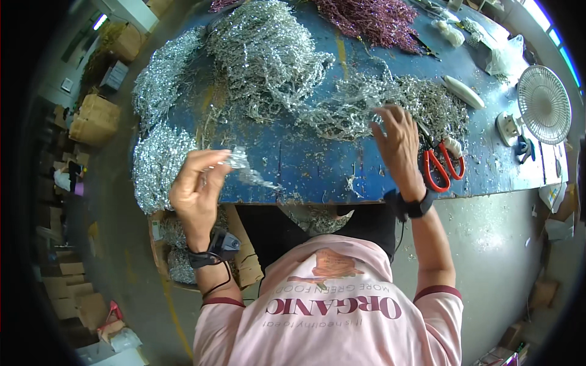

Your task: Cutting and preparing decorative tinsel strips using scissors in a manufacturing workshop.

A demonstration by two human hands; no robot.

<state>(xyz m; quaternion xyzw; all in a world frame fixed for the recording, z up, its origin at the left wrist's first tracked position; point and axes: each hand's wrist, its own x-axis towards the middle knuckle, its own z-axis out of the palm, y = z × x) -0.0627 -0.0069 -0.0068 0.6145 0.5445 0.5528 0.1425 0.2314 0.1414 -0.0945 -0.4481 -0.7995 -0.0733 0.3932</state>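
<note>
Silver glitter sprig (244, 169) pinched in left hand (196, 192) over blue tabletop (317, 161) near edge; right hand (400, 143) unclenched, fingers spread, plucking at tangled pile (390, 104); red scissors (441, 165) alongside.

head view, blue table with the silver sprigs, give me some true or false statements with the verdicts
1. The left hand holds a silver glitter sprig. True.
2. The red-handled scissors are in the right hand. False: they lie on the blue table, beside that hand.
3. A purple bunch lies at the far side of the table. True.
4. A white fan stands on the left end of the table. False: it is at the right end.
</note>
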